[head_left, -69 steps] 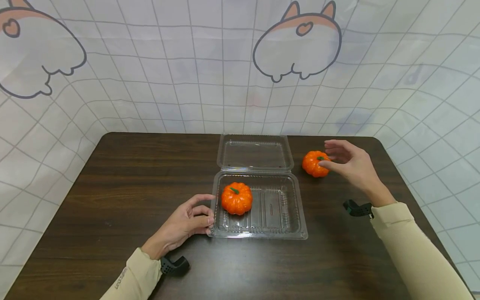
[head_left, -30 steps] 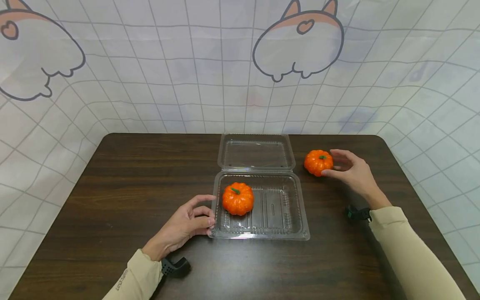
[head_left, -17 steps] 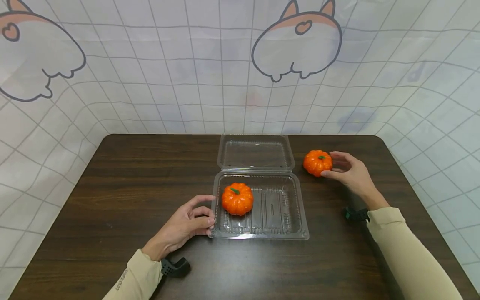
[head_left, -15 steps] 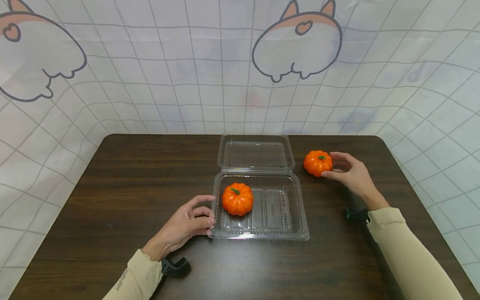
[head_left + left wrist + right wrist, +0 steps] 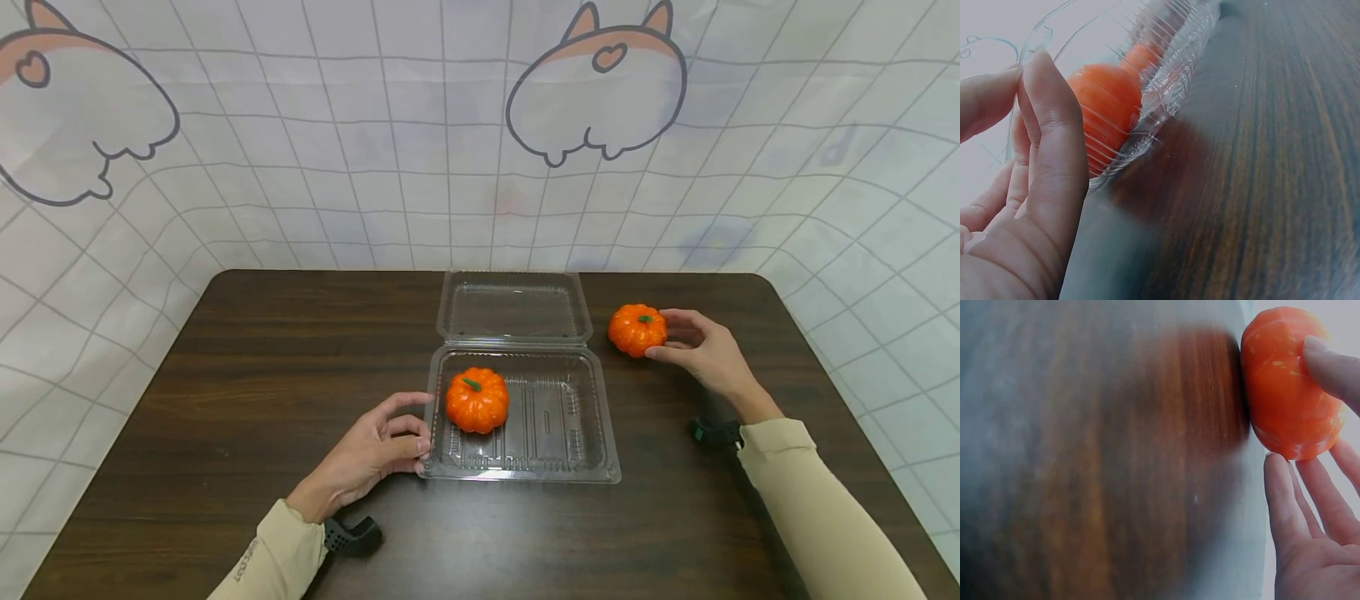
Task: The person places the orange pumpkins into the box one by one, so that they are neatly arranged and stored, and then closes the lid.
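A clear plastic clamshell container point(image 5: 517, 477) lies open on the table, its lid point(image 5: 513, 308) folded back. One small orange pumpkin point(image 5: 477, 400) with a green stem sits in the left part of its base; it also shows through the wall in the left wrist view. My left hand point(image 5: 367, 454) pinches the container's left rim between thumb and fingers, near the front corner. A second pumpkin point(image 5: 636, 330) stands on the table right of the lid. My right hand point(image 5: 705, 350) holds it from its right side, thumb point(image 5: 1335, 369) on one face and fingertips point(image 5: 1279, 464) against the other.
The dark wood table point(image 5: 262, 375) has rounded back corners. A white gridded sheet point(image 5: 337, 150) with cartoon animal drawings hangs behind and beside it. Black straps point(image 5: 352, 536) are on both wrists.
Since the earliest frame, my right hand has moved from over the pumpkin's right part down to its right side, with thumb and fingers against it. The left hand has stayed on the container's rim.
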`<move>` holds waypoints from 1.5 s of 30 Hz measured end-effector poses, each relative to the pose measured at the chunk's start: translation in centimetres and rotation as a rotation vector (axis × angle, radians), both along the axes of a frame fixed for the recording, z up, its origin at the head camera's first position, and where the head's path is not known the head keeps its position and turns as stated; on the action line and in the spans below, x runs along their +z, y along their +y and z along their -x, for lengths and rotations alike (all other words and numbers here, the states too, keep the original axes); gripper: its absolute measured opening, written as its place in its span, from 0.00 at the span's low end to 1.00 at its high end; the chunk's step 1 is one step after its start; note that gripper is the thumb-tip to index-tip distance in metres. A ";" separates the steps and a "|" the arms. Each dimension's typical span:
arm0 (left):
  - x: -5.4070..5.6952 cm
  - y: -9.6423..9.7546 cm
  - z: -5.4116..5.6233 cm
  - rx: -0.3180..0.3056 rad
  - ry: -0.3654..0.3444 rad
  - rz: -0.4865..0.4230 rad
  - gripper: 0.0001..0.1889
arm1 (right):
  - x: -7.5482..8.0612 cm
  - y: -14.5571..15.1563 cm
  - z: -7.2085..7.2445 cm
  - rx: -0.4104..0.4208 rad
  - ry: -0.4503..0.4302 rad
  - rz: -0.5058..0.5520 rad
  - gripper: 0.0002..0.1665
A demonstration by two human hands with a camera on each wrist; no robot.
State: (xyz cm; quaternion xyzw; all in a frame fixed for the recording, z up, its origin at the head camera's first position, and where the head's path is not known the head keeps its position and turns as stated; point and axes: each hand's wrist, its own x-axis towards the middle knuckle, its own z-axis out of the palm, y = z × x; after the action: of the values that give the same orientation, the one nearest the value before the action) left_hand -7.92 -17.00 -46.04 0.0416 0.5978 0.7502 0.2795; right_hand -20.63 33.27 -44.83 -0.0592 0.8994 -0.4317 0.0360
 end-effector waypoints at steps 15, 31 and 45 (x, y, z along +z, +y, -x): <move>0.0 0.0 0.0 -0.006 0.006 -0.002 0.36 | 0.3 0.0 -0.6 -0.032 0.003 0.019 0.43; -0.1 -0.1 0.1 -0.013 -0.001 -0.001 0.37 | 2.0 -0.7 -1.8 -0.021 0.052 0.042 0.41; -0.1 -0.1 0.1 -0.014 0.006 -0.006 0.37 | 4.0 -1.5 -2.8 0.008 0.081 0.065 0.39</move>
State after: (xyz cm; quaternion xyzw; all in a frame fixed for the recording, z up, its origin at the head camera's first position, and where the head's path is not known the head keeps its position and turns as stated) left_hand -8.06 -17.07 -46.16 0.0489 0.5963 0.7497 0.2827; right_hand -17.85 31.74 -40.79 -0.0815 0.8854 -0.4576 -0.0007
